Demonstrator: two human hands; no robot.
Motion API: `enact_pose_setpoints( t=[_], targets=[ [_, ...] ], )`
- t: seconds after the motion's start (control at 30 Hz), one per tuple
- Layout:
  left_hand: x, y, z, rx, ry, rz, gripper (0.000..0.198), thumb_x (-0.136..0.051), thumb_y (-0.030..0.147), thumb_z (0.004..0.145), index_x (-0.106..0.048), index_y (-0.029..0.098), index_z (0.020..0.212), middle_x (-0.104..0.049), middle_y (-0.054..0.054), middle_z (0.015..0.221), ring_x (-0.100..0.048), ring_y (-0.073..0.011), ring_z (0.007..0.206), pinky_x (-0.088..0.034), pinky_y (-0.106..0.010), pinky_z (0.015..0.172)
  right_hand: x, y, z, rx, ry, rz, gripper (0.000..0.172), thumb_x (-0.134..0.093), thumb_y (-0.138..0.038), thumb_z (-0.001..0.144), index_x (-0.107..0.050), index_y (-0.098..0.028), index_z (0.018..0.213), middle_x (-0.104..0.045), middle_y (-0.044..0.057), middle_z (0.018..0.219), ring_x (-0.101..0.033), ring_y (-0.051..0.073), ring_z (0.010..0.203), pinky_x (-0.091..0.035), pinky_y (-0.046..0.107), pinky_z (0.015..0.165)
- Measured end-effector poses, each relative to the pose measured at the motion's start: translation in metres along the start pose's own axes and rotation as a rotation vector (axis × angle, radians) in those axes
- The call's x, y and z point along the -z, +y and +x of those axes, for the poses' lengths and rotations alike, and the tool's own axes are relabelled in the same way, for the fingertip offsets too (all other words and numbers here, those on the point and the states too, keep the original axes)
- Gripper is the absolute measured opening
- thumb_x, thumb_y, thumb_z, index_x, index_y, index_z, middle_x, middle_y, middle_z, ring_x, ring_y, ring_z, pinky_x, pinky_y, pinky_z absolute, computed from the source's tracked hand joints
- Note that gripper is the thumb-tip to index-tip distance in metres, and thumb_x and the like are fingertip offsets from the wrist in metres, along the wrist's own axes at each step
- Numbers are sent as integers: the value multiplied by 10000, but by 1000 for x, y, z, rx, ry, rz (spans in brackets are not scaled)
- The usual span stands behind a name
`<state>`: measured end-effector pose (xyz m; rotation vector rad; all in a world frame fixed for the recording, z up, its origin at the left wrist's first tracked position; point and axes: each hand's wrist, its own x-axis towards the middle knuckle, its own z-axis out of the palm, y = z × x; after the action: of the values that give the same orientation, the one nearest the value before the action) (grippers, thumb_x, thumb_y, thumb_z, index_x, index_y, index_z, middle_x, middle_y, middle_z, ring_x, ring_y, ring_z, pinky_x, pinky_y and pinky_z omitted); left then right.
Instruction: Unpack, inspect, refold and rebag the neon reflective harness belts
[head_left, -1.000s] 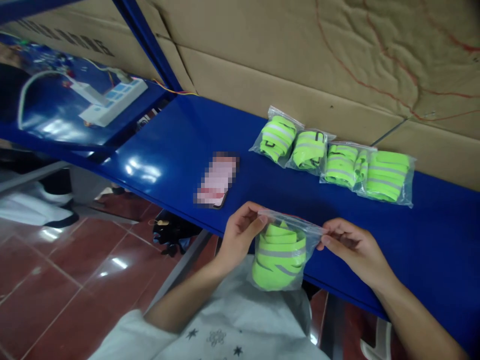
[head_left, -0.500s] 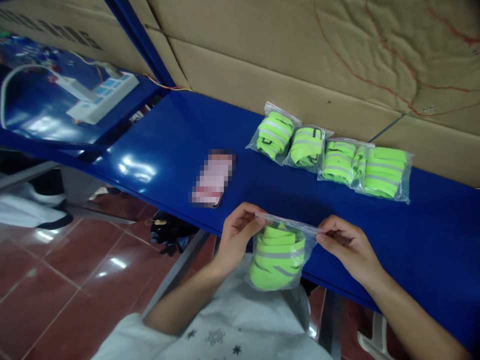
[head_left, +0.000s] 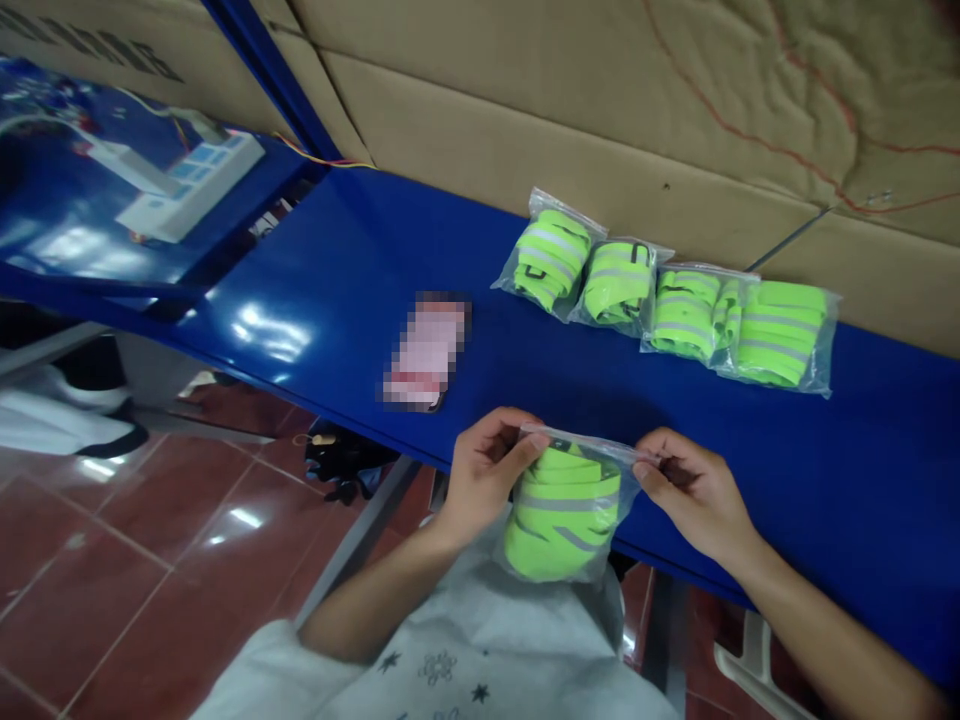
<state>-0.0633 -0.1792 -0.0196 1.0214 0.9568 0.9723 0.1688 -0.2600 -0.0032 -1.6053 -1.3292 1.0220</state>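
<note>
Clear plastic hangs between your two hands: a zip-top bag (head_left: 568, 515) with a rolled fluorescent yellow-green strap (head_left: 561, 545) inside, its grey bands showing through. You hold it over the near edge of the blue table (head_left: 360, 250), just in front of your pale shirt (head_left: 465, 640). Your left hand (head_left: 491, 470) has thumb and fingers pinched together on the bag's upper left corner; your right hand (head_left: 694, 490) clamps the upper right corner the same way, so the mouth of the bag runs nearly straight between them. Whether the seal is fully pressed together, you cannot tell from this view.

Beyond your hands, four similar filled bags (head_left: 551, 258) sit side by side in a slanting row near the cardboard (head_left: 487, 130) at the back. To the left of your bag lies a phone (head_left: 425, 350), its screen blurred out. Farther left, a white power strip (head_left: 202, 185) rests on the neighbouring blue surface (head_left: 82, 255).
</note>
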Motion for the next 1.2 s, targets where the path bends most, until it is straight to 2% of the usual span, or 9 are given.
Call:
enact_pose_setpoints(
  t=[0.1,0.23,0.4,0.53,0.6,0.77,0.9,1.07,1.2],
  targets=[
    [-1,-2,0,15,-10,15,287,-824,437,839,-734,168,886,-710,-28,804,-598,-108,661,-466,-196,603,0,0,0,18,7,3,211,-682,-377,956,-653,-205,838,-618,-5,726,-578,112,644,-466,196,585],
    [-2,-2,-2,-6,-41,39,282,-780,439,884,-712,167,909,-705,-30,830,-602,-109,681,-471,-195,618,0,-1,1,-12,-77,28,187,-705,-406,956,-721,-227,1009,-702,16,871,-656,132,758,-506,202,656],
    [1,-3,-2,18,-79,4,302,-800,454,868,-710,167,892,-693,-31,814,-602,-120,702,-469,-203,635,-2,0,0,9,-44,5,191,-715,-393,955,-709,-219,876,-684,8,799,-636,130,721,-495,213,651],
    [5,-3,2,87,-123,-166,294,-799,452,876,-708,175,904,-687,-27,835,-597,-109,713,-469,-201,667,-3,-2,-1,84,-68,-58,229,-693,-358,967,-647,-208,801,-643,-3,741,-602,122,677,-474,219,634],
    [6,-2,3,94,-173,-171,294,-783,456,892,-706,173,912,-685,-28,848,-593,-105,712,-466,-202,667,-4,-3,0,104,-106,-70,212,-672,-352,979,-643,-209,826,-642,-1,758,-599,124,690,-479,220,647],
    [7,0,4,47,-294,46,311,-848,427,833,-751,173,983,-696,-37,898,-616,-133,776,-471,-225,685,-5,-2,2,71,-158,-40,179,-638,-386,998,-668,-222,936,-641,-3,797,-598,122,722,-485,206,659],
    [11,-1,8,8,-365,30,241,-847,381,839,-777,166,922,-705,-50,880,-636,-144,788,-470,-239,690,-7,-3,3,9,-215,-16,211,-649,-428,992,-705,-225,997,-694,9,824,-639,130,740,-499,204,661],
    [12,2,11,34,-369,-108,149,-858,314,833,-815,180,880,-727,-56,907,-657,-130,793,-481,-230,706,-8,-8,3,68,-196,-48,259,-668,-401,983,-693,-210,810,-669,-3,727,-612,110,658,-473,193,615],
    [8,4,9,111,-329,-169,150,-822,334,875,-813,184,874,-746,-50,938,-657,-113,779,-477,-216,702,-7,-9,4,60,-151,-46,239,-695,-411,965,-713,-212,833,-683,-2,742,-615,109,661,-478,191,616]
  ],
)
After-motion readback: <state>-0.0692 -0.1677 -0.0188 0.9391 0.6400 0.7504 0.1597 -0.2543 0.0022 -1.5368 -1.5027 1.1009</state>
